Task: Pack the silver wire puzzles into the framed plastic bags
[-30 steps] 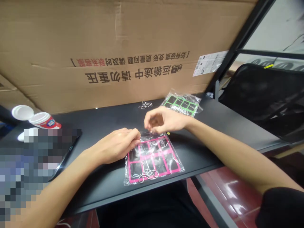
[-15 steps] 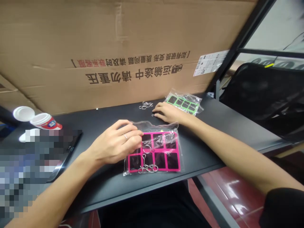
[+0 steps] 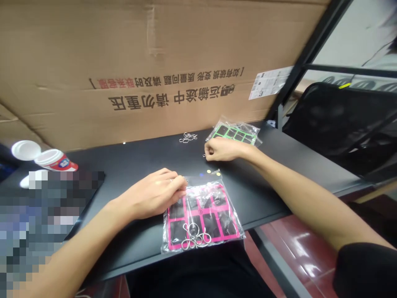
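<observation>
**Left hand [image 3: 163,191] on a pink-framed pouch [image 3: 211,223], right hand [image 3: 223,149] curled beside a green-framed pouch [image 3: 237,134]**

The cardboard [image 3: 173,45] behind the desk [image 3: 130,159] carries Chinese print standing upside down. Its large black line reads 运输途中 请勿重压; the smaller bracketed line reads 如有破损 变形 质量问题 请及时联系客服, its last four characters in red. A white label [image 3: 271,82] sits at the right of that print, its text too small to read. The red tub [image 3: 65,163] at far left bears a blue emblem that cannot be made out.

The left forearm comes in from the lower left, palm down, with the fingers bent together and closed on the pink-framed pouch's far-left corner. The right forearm reaches in from the lower right. That hand is narrow, thumb and forefinger curled into a ring; a small metal loop [image 3: 204,155] shows at the tips, though whether it is pinched or merely touched I cannot tell.

The pink-framed pouch lies at the near edge of the desk, in front of the person, between the two forearms. Its grid of dark windows, four across and two deep, has its long axis running left to right, the right end angled slightly away from the person. Bright metal rings [image 3: 196,236] gather at its near side, and coloured dots [image 3: 209,171] mark its far side. Loose metal hooks [image 3: 188,138] lie near the cardboard, left of the green-framed pouch.
</observation>
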`<state>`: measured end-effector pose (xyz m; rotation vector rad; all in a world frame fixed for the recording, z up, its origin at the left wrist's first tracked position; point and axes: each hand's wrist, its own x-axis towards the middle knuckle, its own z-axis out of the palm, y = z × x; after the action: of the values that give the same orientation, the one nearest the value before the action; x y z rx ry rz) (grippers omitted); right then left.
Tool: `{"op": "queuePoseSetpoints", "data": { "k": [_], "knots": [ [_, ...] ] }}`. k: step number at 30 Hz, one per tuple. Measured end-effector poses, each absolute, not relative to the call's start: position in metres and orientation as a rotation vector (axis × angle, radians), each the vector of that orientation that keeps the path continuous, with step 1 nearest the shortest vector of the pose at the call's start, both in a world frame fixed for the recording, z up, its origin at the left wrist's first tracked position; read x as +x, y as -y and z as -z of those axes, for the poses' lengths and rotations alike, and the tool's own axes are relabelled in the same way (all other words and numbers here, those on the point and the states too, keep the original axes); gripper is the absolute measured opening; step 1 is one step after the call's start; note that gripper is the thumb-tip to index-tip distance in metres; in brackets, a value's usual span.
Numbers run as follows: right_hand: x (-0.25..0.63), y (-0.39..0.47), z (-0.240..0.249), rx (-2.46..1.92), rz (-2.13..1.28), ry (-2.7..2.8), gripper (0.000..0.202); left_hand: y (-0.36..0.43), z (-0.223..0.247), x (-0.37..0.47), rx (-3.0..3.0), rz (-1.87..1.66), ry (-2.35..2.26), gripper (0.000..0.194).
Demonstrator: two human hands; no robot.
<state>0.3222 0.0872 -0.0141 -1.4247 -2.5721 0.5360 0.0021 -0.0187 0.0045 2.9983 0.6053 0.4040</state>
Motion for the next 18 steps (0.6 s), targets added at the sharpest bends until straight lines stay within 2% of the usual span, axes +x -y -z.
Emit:
{"op": "queuePoseSetpoints", "data": {
  "k": [5,9,15,18],
  "knots": [
    [0.319,-0.084,0.016,-1.401,-0.474,2.581,0.025,0.019,0.0,0.001,2.957,-0.477,-0.566,0.021],
    [0.319,-0.084,0.014,-1.34,-0.495,2.562,0.021,0.018,0.002,0.0,2.937,-0.486,-0.571,0.019],
    [0.295,-0.055,-0.006,-1.003,-0.866,2.295,0.004,0.019,0.001,0.002,2.914,-0.474,-0.595,0.019],
    [0.279,-0.033,-0.017,-0.714,-1.108,2.473,0.004,0.018,0.003,0.002,2.948,-0.485,-0.567,0.021]
  ]
}}
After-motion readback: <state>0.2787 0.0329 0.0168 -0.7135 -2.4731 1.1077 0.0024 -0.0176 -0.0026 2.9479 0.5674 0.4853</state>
